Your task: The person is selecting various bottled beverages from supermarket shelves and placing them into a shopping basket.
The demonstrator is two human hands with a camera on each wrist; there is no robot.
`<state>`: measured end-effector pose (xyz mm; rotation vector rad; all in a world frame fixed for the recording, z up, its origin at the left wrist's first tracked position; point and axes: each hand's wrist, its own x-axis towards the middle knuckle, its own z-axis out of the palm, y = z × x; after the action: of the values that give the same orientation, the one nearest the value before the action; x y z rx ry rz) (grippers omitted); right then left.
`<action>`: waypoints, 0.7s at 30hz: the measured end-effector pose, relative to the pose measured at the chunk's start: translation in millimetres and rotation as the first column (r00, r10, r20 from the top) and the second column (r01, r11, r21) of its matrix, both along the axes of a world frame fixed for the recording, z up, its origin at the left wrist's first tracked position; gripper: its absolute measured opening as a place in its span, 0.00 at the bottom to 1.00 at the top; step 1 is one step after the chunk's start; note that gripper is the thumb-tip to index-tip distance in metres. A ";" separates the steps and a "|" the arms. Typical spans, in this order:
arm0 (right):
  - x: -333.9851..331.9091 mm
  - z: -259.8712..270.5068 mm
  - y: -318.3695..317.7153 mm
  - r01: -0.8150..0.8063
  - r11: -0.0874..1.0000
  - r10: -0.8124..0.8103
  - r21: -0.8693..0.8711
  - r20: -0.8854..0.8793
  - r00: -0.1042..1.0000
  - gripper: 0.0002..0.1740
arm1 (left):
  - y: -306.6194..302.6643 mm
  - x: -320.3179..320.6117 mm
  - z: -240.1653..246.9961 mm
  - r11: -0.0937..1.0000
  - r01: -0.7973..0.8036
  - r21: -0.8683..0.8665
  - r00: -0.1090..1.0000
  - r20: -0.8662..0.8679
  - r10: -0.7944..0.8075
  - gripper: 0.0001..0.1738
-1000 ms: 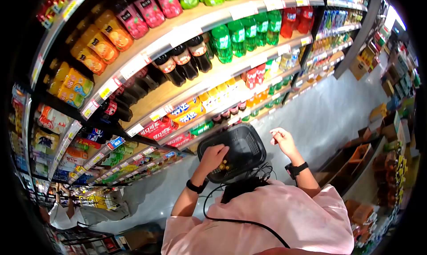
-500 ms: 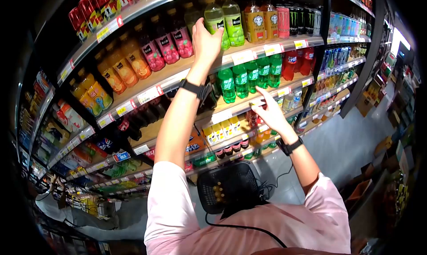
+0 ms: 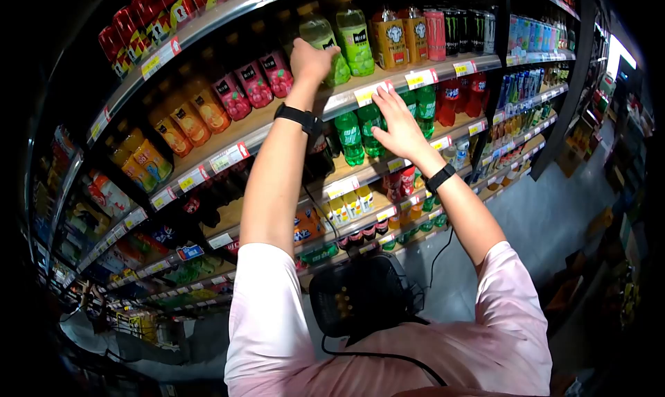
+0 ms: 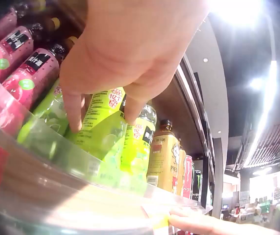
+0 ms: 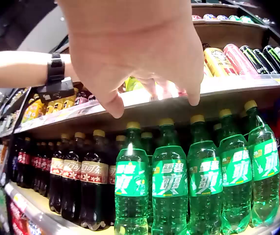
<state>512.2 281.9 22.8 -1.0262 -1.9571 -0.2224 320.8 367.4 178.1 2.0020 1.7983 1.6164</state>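
In the head view my left hand (image 3: pixel 311 62) grips a green-labelled bottle (image 3: pixel 325 42) on the upper shelf. Thumb and fingers lie on both sides of that bottle (image 4: pixel 101 120) in the left wrist view, behind a clear shelf guard. A second green-labelled bottle (image 3: pixel 356 40) stands just right of it. My right hand (image 3: pixel 400 128) has its fingers spread against the shelf's front edge, by the price tags (image 3: pixel 373 92). Below the right hand (image 5: pixel 135 54), in the right wrist view, stands a row of green soda bottles (image 5: pixel 169 181); it holds none of them.
Pink-labelled bottles (image 3: pixel 251 84) stand left of the green ones, gold bottles (image 3: pixel 390 42) and cans (image 3: pixel 436 37) to the right. Dark cola bottles (image 5: pixel 95 174) share the lower shelf. A black basket (image 3: pixel 360 293) is in front of my body, with a cable (image 3: pixel 435 265) beside it.
Both hands rose from near the basket to the shelves. Since the last half second, the left has closed round the green-labelled bottle, and the right has moved up and left to the shelf edge.
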 end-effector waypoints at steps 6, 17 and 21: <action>-0.9 -0.1 8.0 0.008 1.000 -0.008 0.013 -0.004 1.000 0.41 | -25.0 -27.1 -11.9 0.904 0.325 0.277 0.941 0.005 -0.340 0.41; -70.5 -9.9 -168.3 -0.775 0.625 0.265 -0.097 -0.907 0.327 0.56 | -226.4 -41.6 -85.7 0.630 0.731 0.264 0.454 0.502 -0.736 0.39; -74.3 -75.5 -222.7 -0.906 0.310 0.075 -0.288 -0.943 0.325 0.52 | -254.7 -56.8 -162.2 0.482 0.846 0.228 0.169 0.742 -0.648 0.46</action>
<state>437.9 59.1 -52.7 -0.5677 -1.2631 1.5790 264.0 112.7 15.9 1.2965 0.4188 1.3701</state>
